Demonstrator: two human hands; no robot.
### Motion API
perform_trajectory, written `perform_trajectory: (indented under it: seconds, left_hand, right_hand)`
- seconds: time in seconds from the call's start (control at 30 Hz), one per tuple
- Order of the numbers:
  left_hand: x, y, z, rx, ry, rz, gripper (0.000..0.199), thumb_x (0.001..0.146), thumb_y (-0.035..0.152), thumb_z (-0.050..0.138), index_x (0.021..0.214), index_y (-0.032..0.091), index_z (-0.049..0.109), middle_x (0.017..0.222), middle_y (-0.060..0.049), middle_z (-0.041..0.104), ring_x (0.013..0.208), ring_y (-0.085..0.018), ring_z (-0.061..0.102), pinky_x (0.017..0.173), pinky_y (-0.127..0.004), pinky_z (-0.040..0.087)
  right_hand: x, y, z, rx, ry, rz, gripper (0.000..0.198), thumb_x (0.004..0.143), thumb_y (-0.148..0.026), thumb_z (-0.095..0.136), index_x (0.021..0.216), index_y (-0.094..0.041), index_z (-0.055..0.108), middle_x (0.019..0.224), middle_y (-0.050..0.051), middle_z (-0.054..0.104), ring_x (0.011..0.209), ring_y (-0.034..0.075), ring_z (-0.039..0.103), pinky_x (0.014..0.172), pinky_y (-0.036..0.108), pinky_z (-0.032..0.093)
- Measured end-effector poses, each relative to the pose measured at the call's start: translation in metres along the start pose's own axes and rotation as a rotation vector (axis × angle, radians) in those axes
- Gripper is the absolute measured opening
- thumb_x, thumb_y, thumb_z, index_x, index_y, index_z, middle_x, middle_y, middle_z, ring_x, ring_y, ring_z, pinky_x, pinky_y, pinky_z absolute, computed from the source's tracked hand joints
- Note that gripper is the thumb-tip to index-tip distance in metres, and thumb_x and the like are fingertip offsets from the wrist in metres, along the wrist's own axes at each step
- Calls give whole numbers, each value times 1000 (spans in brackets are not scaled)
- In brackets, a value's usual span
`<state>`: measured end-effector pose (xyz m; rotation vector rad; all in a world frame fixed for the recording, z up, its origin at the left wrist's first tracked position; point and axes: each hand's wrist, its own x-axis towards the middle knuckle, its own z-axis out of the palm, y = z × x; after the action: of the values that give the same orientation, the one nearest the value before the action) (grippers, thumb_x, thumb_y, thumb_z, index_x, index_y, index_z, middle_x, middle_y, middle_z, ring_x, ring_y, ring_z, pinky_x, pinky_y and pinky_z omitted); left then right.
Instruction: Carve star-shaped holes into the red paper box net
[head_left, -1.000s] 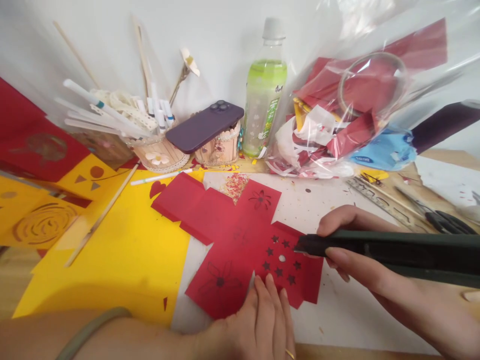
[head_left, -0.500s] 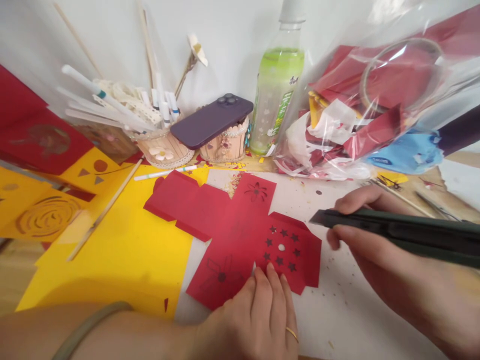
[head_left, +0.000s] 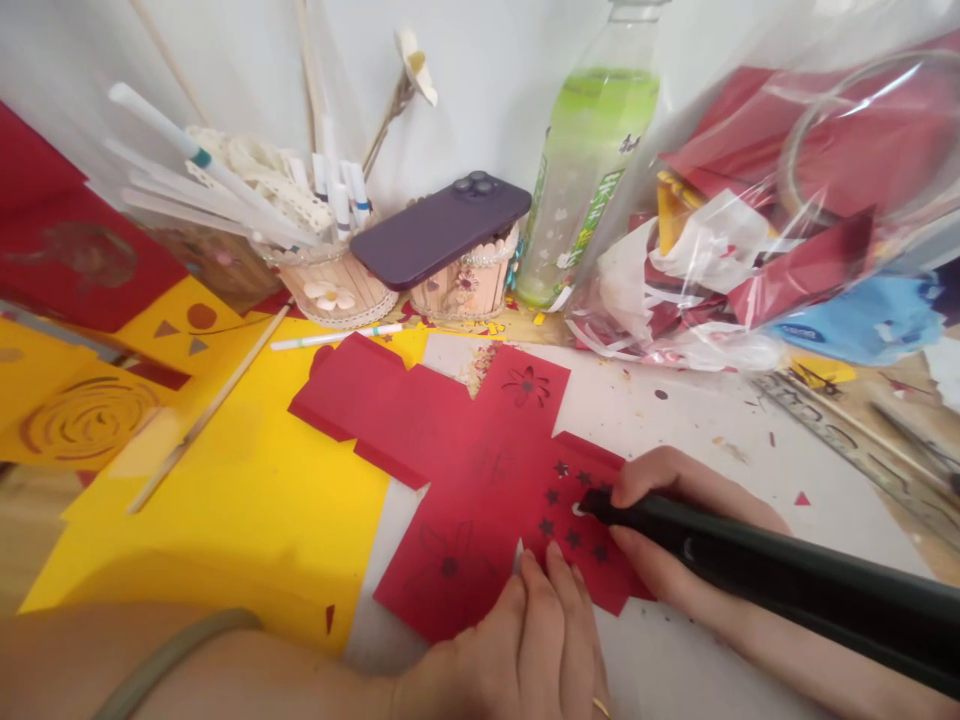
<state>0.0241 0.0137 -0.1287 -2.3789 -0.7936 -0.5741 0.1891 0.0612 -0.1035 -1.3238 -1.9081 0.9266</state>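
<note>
A red paper box cutout (head_left: 450,440) with side flaps lies flat, part on yellow paper (head_left: 247,500) and part on a pale sheet. Star-shaped holes surround a round hole in its right panel; a cut flower is in the top panel, and a drawn flower marks the lower left one. My left hand (head_left: 532,630) rests on the cutout's lower edge, fingers stretched out and lying flat. In my right hand (head_left: 675,510) is a dark utility knife (head_left: 780,560), its tip over the star panel near the round hole. Whether the blade touches the paper I cannot tell.
Along the wall stand decorated wooden cups (head_left: 330,290) of pens, a purple phone (head_left: 442,230) lying across one, a green drink bottle (head_left: 592,180), and a clear bag of paper scraps (head_left: 712,250). A wooden stick (head_left: 210,410) lies left. A ruler (head_left: 840,440) lies right.
My right hand has brought the knife left and down, from beside the cutout to over its star panel. My left hand stays on the paper. The view has shifted slightly.
</note>
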Motion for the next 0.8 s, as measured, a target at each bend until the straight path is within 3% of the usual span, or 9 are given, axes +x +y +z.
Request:
perform_trajectory:
  seconds: [0.17,0.43,0.6,0.8]
  left_hand:
    - [0,-2,1,-8,10,-34,26,84,4,42,79,7,68,76,-1,73,60,-10,64,52,-17,49]
    - [-2,-11,0,42,-79,127,17,89,9,47,87,12,64,87,2,73,75,-10,65,68,-17,52]
    - [-2,-14,0,32,-75,138,18,89,7,45,88,12,63,86,3,73,74,-9,65,66,-16,51]
    - [-5,-12,0,56,-89,145,17,90,12,47,91,12,64,89,1,73,74,-9,64,69,-16,51]
  right_hand:
    - [-9,15,6,-31,-37,-22,7,82,-24,50,77,-27,47,53,-7,56,42,10,50,39,22,38]
    - [-4,14,2,-110,-57,-144,11,77,-22,56,76,-28,46,53,-8,57,36,9,44,35,23,36]
    - [1,16,-4,-184,-134,-238,25,71,-12,58,80,-30,44,54,-9,59,35,9,50,33,22,38]
    - [-3,15,4,-189,-52,-199,12,76,-18,53,76,-28,46,56,-6,58,37,9,49,36,23,38]
